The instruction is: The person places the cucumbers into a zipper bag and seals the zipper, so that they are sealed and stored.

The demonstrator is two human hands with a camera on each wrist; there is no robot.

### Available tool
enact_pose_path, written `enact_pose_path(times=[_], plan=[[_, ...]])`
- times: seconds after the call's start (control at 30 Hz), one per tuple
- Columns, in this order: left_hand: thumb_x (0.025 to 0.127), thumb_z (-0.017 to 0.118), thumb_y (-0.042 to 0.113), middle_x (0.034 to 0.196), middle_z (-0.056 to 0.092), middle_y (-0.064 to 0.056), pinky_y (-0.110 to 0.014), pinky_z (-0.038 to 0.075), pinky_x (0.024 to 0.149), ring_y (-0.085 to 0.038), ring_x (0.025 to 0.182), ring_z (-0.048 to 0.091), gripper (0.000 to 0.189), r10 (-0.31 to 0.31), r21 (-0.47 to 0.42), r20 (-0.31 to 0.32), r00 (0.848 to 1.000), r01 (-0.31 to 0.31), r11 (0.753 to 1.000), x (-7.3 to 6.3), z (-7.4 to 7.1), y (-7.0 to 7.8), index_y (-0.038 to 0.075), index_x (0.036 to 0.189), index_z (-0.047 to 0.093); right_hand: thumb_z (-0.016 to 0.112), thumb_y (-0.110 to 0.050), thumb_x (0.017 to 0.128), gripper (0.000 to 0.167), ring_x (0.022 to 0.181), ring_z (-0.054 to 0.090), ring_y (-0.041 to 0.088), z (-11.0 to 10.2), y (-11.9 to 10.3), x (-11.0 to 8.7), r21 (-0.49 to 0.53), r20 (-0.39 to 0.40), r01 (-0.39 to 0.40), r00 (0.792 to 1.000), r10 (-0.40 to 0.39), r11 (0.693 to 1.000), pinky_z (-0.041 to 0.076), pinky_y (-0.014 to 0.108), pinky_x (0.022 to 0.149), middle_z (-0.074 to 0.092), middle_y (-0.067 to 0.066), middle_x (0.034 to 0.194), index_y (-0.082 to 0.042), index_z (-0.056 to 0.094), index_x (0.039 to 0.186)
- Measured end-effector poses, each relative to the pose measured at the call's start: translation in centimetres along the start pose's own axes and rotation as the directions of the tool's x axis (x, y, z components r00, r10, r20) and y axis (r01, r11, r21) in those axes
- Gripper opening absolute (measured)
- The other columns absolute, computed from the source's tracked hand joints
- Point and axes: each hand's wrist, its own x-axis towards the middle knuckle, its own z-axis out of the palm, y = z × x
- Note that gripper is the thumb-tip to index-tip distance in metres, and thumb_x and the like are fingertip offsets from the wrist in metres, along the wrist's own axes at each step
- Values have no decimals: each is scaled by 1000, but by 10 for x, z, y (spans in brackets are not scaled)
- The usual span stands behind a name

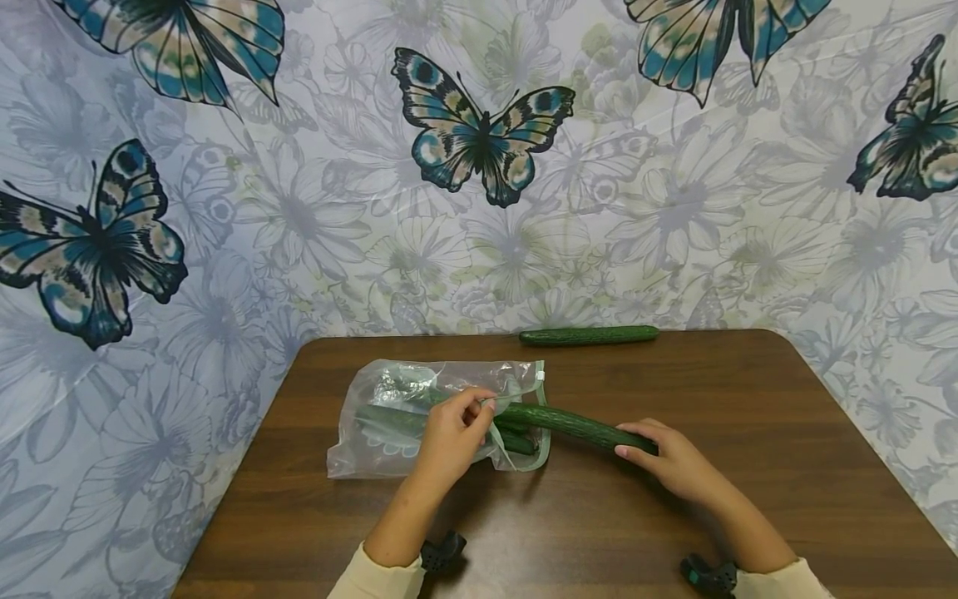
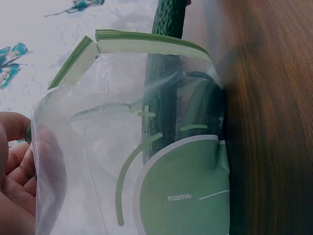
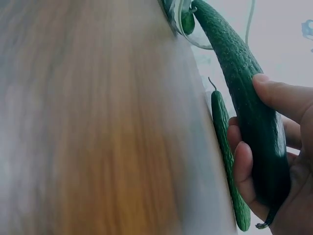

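Observation:
A clear zip bag [image 1: 359, 445] with a green zip edge lies on the table, its mouth facing right. My left hand [image 1: 452, 428] pinches the upper edge of the mouth and lifts it. In the left wrist view, the bag [image 2: 112, 73] shows a green label reading "name". My right hand [image 1: 666, 457] grips the outer end of a long green cucumber [image 1: 576, 426], whose other end is inside the mouth. In the right wrist view, fingers and thumb wrap around this cucumber [image 3: 249, 103]. Another cucumber [image 1: 516, 441] lies inside the bag, partly hidden by my left hand.
A further cucumber [image 1: 589, 335] lies along the far edge of the brown wooden table [image 1: 711, 374]. Behind the table hangs a cloth [image 1: 636, 249] printed with butterflies and flowers. Dark wrist devices [image 1: 443, 551] sit at both cuffs.

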Motion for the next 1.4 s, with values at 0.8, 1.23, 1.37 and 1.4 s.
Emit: enact_pose_path(times=[0.8,1.23,1.37,1.4], plan=[[100,64,17,71,61,2,-25,47,48,-6,51,57,19,1,-11,-8,1000,-1,1000,1,2,-2,9,113,74,73,-46,91,45,102,64,9,26,-30,21,-62,-30,114,993,-116,992,54,31,83,66,-11,116,-24,68,129],[99,65,17,69,60,4,-24,46,47,-6,50,56,16,5,5,-23,1000,-5,1000,1,3,-2,18,111,74,75,-40,90,41,88,59,2,41,-46,42,-78,-43,213,975,-217,974,51,26,76,65,-11,106,-22,70,127],[99,64,17,69,60,5,-24,45,47,-6,49,56,16,9,7,-22,1000,-9,1000,1,3,-2,17,112,74,77,-39,89,42,85,57,2,46,-51,49,-84,-61,224,971,-229,971,50,24,76,64,-12,102,-23,71,126],[99,65,17,68,60,5,-24,45,47,-5,49,56,16,10,8,-22,1000,-10,1000,1,3,-2,17,111,74,77,-39,88,42,85,56,2,48,-53,51,-81,-65,227,970,-233,970,49,24,75,64,-12,101,-23,72,126]])
